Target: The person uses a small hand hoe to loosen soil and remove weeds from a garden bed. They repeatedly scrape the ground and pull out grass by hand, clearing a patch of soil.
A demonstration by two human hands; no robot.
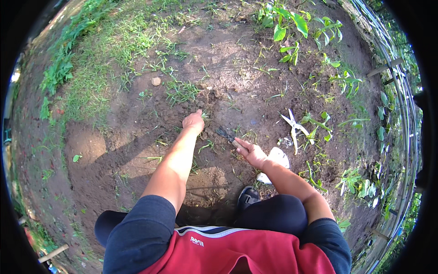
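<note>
"What is closest in, taking the middle of the view as the hub of the clock?"

"The person's red top [255, 249] fills six o'clock, and a dark shoe [248, 197] stands on the soil [228, 80] at five."

"And the right hand [254, 155]?"

"At four o'clock. Its fingers are wrapped around the pale handle of a small hand tool [237, 144]. The dark blade points toward ten, ending close to the hub (whether it bites into the soil, I can't tell). Just beyond that wrist, between three and four, lies a white object [279, 158], partly hidden."

"Where is the left hand [194, 122]?"

"At ten o'clock, reaching low, fingers drawn close together beside a small tuft of grass [205, 115]. That tuft is on the hand's three-o'clock side; I can't tell whether the fingers pinch any blades."

"Farther out?"

"White-looking shears [293, 124] lie at three o'clock, blades spread, well apart from the left hand. A round, pale stone [156, 81] sits between ten and eleven."

"And farthest?"

"A broad grass patch [125, 48] past the stone, toward ten and eleven, a broad-leaved plant [292, 23] at one, and a fence [401, 86], bent by the lens, along the rim from two to four."
</note>
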